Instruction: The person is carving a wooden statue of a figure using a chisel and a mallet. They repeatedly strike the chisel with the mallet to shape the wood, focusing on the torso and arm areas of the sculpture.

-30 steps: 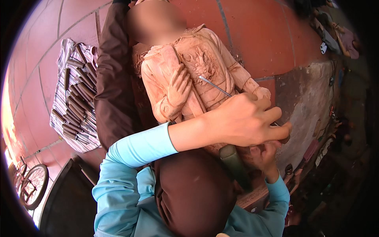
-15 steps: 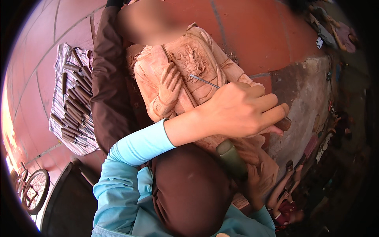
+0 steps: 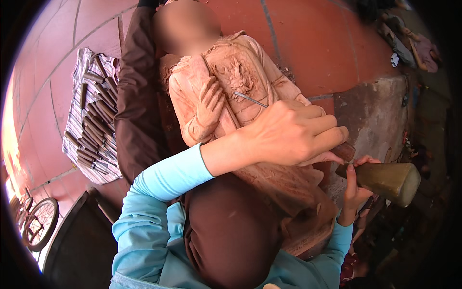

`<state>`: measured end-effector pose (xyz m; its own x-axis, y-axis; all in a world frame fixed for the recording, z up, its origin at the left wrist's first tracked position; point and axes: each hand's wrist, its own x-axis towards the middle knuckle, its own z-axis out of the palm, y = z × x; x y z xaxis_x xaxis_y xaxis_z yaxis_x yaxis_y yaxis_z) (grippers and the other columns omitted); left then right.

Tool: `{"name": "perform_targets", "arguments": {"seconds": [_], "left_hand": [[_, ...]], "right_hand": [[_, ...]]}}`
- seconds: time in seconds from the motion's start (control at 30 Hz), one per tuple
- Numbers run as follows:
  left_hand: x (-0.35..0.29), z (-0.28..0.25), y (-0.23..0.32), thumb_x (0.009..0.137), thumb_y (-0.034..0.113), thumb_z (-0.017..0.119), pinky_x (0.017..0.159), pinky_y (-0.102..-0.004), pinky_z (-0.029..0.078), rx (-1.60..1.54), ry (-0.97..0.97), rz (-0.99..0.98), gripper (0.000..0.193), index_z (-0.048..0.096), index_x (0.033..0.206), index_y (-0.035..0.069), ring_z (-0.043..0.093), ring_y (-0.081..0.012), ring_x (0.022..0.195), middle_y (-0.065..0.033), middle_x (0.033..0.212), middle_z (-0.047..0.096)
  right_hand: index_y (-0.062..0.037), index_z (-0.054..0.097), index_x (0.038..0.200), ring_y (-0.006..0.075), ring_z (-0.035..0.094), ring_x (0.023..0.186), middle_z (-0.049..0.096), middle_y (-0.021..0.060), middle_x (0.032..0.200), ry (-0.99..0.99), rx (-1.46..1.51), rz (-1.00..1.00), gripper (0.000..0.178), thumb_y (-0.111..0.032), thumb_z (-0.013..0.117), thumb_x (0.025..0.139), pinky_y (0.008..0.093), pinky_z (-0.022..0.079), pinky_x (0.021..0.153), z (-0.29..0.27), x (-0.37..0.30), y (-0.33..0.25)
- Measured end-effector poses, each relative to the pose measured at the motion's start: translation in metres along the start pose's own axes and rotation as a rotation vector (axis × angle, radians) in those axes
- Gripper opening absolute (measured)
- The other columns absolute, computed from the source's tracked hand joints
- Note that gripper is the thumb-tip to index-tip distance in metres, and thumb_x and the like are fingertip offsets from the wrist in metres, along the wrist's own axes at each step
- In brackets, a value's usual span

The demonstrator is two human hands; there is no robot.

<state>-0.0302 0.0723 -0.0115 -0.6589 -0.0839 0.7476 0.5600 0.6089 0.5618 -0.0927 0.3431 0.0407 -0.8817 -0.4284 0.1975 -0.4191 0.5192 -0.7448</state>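
Observation:
A carved statue (image 3: 195,129) in pale reddish wood lies in front of me, with a raised relief (image 3: 239,79) on its chest. My left hand (image 3: 291,132) is closed around a chisel (image 3: 252,99). The chisel's thin metal blade points up and left, its tip at the lower edge of the relief. Its brown handle end sticks out past my fingers on the right. Beyond that end, my right hand (image 3: 357,192) grips the narrow part of an olive-brown mallet (image 3: 392,182). The mallet's thick head points right, apart from the chisel.
Several wood-handled carving tools (image 3: 98,115) lie on a striped cloth (image 3: 72,144) at the left. My brown-trousered leg (image 3: 139,86) stretches along the statue's left side. A bicycle wheel (image 3: 41,224) shows at lower left. A raised edge (image 3: 380,103) and other people (image 3: 423,53) are at the right.
My right hand has swung the mallet from beside the statue's lower robe outward to the right and up. The left hand and chisel have stayed nearly in place on the statue.

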Motion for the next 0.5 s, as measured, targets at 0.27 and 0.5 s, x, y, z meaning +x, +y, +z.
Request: {"name": "perform_targets", "arguments": {"seconds": [0.27, 0.5], "left_hand": [[-0.006, 0.007, -0.004, 0.078, 0.022, 0.067, 0.044, -0.0256, 0.042, 0.049, 0.133, 0.069, 0.023, 0.068, 0.098, 0.01, 0.053, -0.0112, 0.055, 0.0012, 0.073, 0.055], [-0.007, 0.009, -0.005, 0.074, 0.018, 0.068, 0.045, -0.0247, 0.042, 0.105, 0.091, 0.071, 0.025, 0.068, 0.098, 0.01, 0.053, -0.0101, 0.056, 0.0026, 0.073, 0.054]], "right_hand": [[0.006, 0.037, 0.134, 0.0174, 0.056, 0.085, 0.058, 0.0073, 0.097, -0.004, -0.255, -0.326, 0.064, -0.016, 0.071, 0.085, 0.0376, 0.04, 0.098, 0.052, 0.015, 0.034], [0.0034, 0.039, 0.131, 0.019, 0.06, 0.09, 0.062, 0.0092, 0.101, 0.019, -0.266, -0.363, 0.059, -0.012, 0.073, 0.085, 0.0366, 0.046, 0.093, 0.055, 0.016, 0.047]]}}
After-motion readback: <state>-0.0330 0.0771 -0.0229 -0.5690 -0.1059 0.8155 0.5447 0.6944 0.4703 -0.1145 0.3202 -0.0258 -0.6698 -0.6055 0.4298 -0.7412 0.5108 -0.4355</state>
